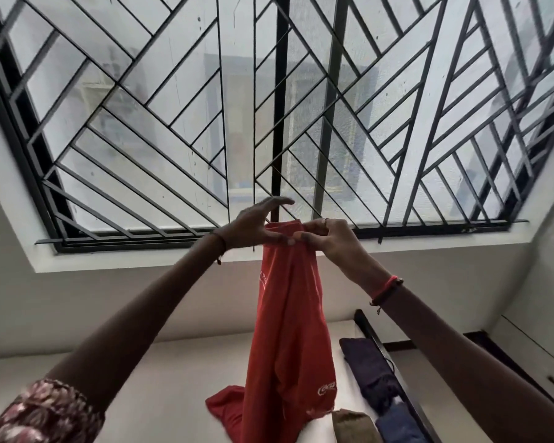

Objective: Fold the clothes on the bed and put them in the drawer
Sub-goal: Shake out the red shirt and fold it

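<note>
Left hand raised just left of centre, thumb pinching the top edge of a red T-shirt, upper fingers spread wide above the cloth. Right hand touching it at 3 o'clock, fingers curled narrow around the same top edge.

Behind both, filling the upper half from 9 through 12 to 3 o'clock: window with a black diagonal-bar grille, glass hazy.

Below, toward 6 o'clock: bed under a white sheet, with a black frame edge along its 4 o'clock side.

Red T-shirt hanging bunched and upright from the hands down toward 6 o'clock, white lettering on its folds, lower end lying crumpled on the sheet.

At 5 o'clock of the shirt, on the bed against the frame edge: dark navy garment; nearer, blue garment; just beside that, tan cloth, near the shirt's hem.

Floral sleeve at 8 o'clock on the left arm.

Red bracelet on the right wrist; dark thread on the left wrist.
</note>
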Tool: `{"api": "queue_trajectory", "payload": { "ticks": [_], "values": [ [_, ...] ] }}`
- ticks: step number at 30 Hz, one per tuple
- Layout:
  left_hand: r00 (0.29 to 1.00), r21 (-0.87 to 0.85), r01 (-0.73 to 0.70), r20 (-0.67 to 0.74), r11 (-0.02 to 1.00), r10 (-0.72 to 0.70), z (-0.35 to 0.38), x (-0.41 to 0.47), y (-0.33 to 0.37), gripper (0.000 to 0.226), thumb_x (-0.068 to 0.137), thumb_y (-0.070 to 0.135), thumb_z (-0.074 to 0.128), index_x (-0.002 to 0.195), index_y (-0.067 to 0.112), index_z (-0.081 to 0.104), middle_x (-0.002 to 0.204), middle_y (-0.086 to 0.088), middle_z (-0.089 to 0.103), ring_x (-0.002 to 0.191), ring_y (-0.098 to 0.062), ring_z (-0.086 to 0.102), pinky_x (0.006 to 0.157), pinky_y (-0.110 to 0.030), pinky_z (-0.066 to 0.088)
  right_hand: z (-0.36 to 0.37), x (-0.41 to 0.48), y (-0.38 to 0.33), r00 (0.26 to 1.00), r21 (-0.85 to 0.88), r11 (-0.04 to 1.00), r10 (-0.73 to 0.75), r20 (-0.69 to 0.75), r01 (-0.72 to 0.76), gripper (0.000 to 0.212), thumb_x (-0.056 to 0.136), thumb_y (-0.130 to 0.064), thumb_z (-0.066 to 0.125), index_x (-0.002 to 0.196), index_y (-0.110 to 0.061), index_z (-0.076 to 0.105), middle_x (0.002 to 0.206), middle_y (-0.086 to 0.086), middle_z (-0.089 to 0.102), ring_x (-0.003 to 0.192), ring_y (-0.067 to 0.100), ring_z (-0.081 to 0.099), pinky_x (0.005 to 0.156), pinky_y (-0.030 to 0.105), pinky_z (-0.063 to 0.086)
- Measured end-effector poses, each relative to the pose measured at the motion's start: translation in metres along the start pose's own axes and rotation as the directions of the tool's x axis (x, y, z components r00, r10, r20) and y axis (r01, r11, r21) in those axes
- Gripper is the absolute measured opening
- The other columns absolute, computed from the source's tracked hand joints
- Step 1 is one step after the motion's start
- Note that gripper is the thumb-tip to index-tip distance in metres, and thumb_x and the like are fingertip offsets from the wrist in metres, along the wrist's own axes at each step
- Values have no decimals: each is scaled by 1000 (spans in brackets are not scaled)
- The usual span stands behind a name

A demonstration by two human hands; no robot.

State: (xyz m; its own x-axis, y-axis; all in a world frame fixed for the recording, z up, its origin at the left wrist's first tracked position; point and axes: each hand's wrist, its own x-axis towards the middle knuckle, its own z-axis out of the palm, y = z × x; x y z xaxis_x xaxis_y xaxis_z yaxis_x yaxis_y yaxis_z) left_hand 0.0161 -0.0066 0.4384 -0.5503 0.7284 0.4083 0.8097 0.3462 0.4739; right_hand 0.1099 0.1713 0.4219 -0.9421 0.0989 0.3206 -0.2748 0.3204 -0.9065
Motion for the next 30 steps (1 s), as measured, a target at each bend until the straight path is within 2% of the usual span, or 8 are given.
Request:
{"api": "queue_trajectory", "payload": {
  "ticks": [3,9,13,17,21,24,27,30],
  "values": [
    [910,-74,169,396,983,-127,-20,12,10,40,82,29,71,117,14,60,115,-7,64,103,-12,59,91,-29,49,1,-3,-5,1000,74,997,-2,-2,3,16,79,-7,73,94,-5,68,82,4,70,72,7,66,72,19,53],
    [890,-84,173,440,981,-119,-22,33,17,20,85,19,67,94,1,68,81,-8,61,74,-16,56,70,-33,47,-4,-6,-6,989,197,980,16,-146,13,26,73,-9,79,81,-12,54,74,6,67,64,10,62,63,18,48],
    [956,44,0,294,999,-13,-13,40,14,27,80,30,61,77,3,66,74,-12,53,66,-18,47,61,-32,37,-9,-10,2,997,263,962,-62,-41,70,25,81,-5,71,92,-17,52,85,3,71,72,11,65,66,22,51],
    [983,254,-175,96,951,155,-18,38,4,59,74,57,52,83,2,69,75,-8,55,71,-21,53,66,-32,40,-23,-22,34,972,25,984,-178,152,176,46,85,-2,65,121,-26,48,105,-2,62,90,6,59,77,24,51],
    [982,310,-133,-86,941,167,-41,38,-7,55,76,55,47,87,6,70,80,-11,60,73,-18,53,67,-31,40,-41,-39,82,963,-158,971,-139,232,178,69,82,8,63,128,-42,48,117,-5,59,90,1,59,77,16,49],
    [970,205,-96,-202,974,138,-62,40,0,35,81,45,56,86,14,72,71,5,49,64,2,49,58,-16,36,-46,-49,118,971,-334,918,-159,178,212,74,77,16,59,122,-42,51,121,-3,60,95,-11,57,80,13,48],
    [967,114,-69,-236,991,95,-79,46,9,28,83,26,59,101,7,69,75,9,47,63,11,51,55,-5,34,-46,-50,140,965,-497,828,-247,93,259,38,76,0,58,103,-26,65,97,4,68,83,-6,59,70,7,46],
    [977,14,-55,-205,998,57,-88,50,21,50,71,46,62,107,12,66,84,-3,54,69,4,53,62,-10,38,-48,-49,148,939,-637,722,-344,8,270,21,75,3,57,92,-3,66,96,10,67,73,18,64,60,33,54]
  ]
}}
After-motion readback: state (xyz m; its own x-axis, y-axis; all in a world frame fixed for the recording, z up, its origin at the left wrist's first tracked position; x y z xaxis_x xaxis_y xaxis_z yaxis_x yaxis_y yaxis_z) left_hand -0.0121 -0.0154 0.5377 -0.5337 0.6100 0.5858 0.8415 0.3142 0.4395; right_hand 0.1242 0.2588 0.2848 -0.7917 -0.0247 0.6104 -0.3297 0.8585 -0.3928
